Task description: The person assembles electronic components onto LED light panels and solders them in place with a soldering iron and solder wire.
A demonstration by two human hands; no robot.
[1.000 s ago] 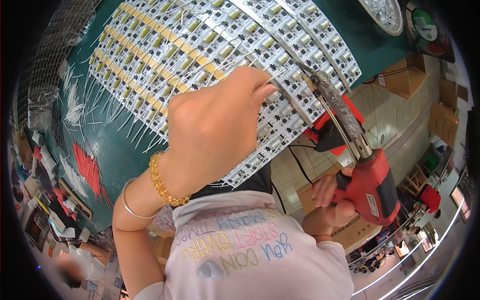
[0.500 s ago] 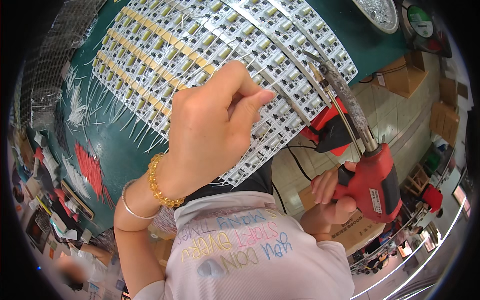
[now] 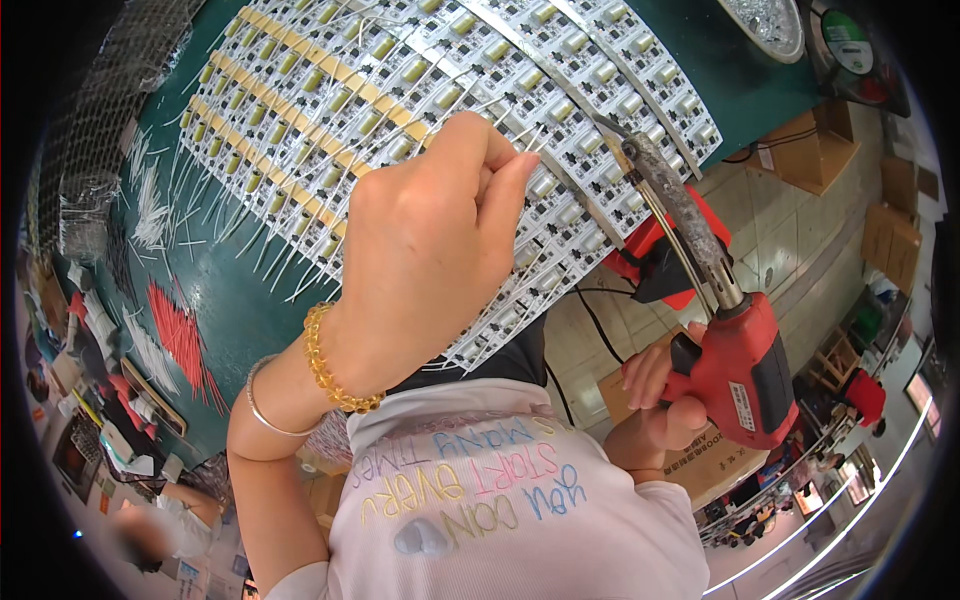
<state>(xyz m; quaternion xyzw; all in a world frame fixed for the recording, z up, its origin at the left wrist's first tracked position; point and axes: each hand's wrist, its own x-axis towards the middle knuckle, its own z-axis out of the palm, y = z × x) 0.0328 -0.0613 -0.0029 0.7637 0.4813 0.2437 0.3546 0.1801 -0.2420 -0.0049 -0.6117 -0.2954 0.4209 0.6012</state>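
Note:
Under my left hand lies a large panel of small white circuit boards, set with rows of yellowish-green cylindrical parts. Its thumb and forefinger are pinched on a thin white wire just over the panel. My right hand is wrapped round the handle of a red soldering gun. The gun's long metal barrel slants up and left, its tip above the panel's right part, close to my left fingertips. Whether the tip touches a board, I cannot tell.
Loose white wires and a bundle of red wires lie on the green table. A bowl and a solder spool stand at the far right. Cardboard boxes sit on the floor. Another person is at lower left.
The soldering gun's tip has moved left and slightly down, nearer my left fingertips. My left hand has shifted slightly up, and its pinch stays closed.

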